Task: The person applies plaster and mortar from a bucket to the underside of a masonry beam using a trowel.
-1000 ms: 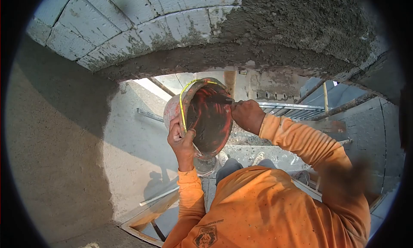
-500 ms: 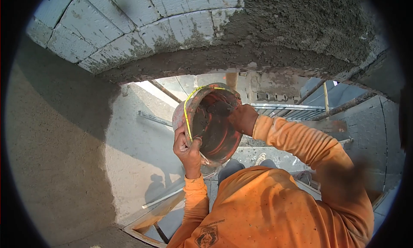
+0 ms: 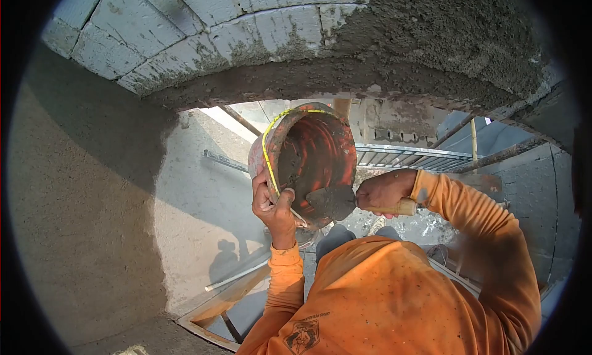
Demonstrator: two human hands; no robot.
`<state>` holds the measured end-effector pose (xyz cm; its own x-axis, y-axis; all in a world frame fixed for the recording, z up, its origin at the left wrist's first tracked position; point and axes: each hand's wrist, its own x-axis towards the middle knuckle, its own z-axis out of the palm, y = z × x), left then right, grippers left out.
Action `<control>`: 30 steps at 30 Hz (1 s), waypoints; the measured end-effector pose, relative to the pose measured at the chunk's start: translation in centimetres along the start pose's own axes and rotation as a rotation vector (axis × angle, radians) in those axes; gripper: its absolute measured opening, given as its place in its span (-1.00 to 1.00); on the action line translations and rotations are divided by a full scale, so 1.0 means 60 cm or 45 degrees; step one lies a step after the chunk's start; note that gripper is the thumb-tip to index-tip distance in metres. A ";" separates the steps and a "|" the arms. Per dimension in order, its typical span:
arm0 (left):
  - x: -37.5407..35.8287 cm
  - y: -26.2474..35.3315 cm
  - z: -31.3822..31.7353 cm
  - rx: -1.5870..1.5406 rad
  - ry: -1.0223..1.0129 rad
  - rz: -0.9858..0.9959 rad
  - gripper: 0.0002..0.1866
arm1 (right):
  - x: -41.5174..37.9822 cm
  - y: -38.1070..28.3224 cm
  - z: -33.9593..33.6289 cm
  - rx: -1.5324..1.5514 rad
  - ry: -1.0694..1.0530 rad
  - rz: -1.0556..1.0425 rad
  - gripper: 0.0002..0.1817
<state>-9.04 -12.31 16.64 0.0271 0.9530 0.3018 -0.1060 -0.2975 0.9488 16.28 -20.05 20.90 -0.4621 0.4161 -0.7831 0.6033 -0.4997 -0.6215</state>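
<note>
A mortar-smeared bucket (image 3: 320, 139) with a yellow band along its rim is tilted so that its mouth faces me. My left hand (image 3: 275, 212) is closed on the rim at its lower left, thumb inside and fingers outside. Wet grey mortar clings to the inner wall, where streaks of red-orange show through. My right hand (image 3: 385, 191) grips the wooden handle of a trowel (image 3: 333, 202). The trowel's blade, coated in mortar, lies across the lower right part of the bucket's mouth.
Above the bucket is a curved block wall (image 3: 271, 37), with rough wet mortar (image 3: 444, 47) on its right part. A partly rendered wall (image 3: 86, 201) stands on the left. Metal scaffolding (image 3: 413, 158) and poles show beyond and below. A wooden frame (image 3: 203, 315) lies at lower left.
My right hand has drawn back from inside the bucket towards its lower right edge, bringing the trowel into view. The bucket has turned slightly, showing more of its inner wall.
</note>
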 end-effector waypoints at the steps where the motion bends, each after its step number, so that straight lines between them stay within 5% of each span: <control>1: -0.002 -0.002 0.000 -0.002 -0.006 -0.002 -0.87 | -0.005 -0.008 0.015 0.117 -0.009 -0.031 -0.64; 5: -0.017 -0.002 -0.008 -0.254 0.023 -0.114 -0.82 | -0.012 -0.027 0.021 0.592 0.013 -0.265 -0.60; 7: -0.017 0.000 -0.007 -0.356 0.017 -0.085 -0.79 | 0.032 -0.003 0.023 0.402 0.139 -0.372 -0.61; 8: -0.013 -0.001 -0.013 -0.461 -0.013 -0.220 -0.74 | 0.060 0.015 0.021 -0.029 0.271 -0.284 -0.63; 9: -0.002 -0.007 -0.021 -0.567 -0.041 -0.342 -0.56 | 0.084 0.036 0.012 -0.031 0.290 -0.300 -0.63; 10: 0.006 -0.052 -0.048 -0.568 -0.071 -0.325 -0.34 | 0.102 0.060 0.001 -0.458 0.640 -0.315 -0.65; 11: 0.015 -0.050 -0.053 -0.563 -0.068 -0.310 -0.34 | 0.108 0.063 -0.003 -0.886 0.975 -0.319 -0.67; 17: 0.028 -0.040 -0.046 -0.807 -0.282 -0.541 -0.23 | 0.108 -0.013 -0.076 -0.788 1.109 -0.343 -0.73; 20: 0.034 -0.084 -0.048 -0.744 -0.366 -0.557 -0.15 | 0.083 -0.106 0.014 -0.989 0.986 -0.302 -0.77; 24: 0.065 -0.046 -0.040 -0.807 -0.397 -0.543 -0.27 | 0.124 -0.058 0.117 -1.240 0.758 -0.091 -0.77; 30: 0.043 -0.039 -0.043 -0.912 -0.313 -0.640 -0.39 | 0.060 -0.063 0.064 -1.125 1.406 -0.370 -0.76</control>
<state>-11.30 -8.98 14.93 0.4395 0.8972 -0.0433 -0.6146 0.3356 0.7139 9.83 -19.58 20.36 -0.1535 0.9875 0.0360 0.9633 0.1577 -0.2172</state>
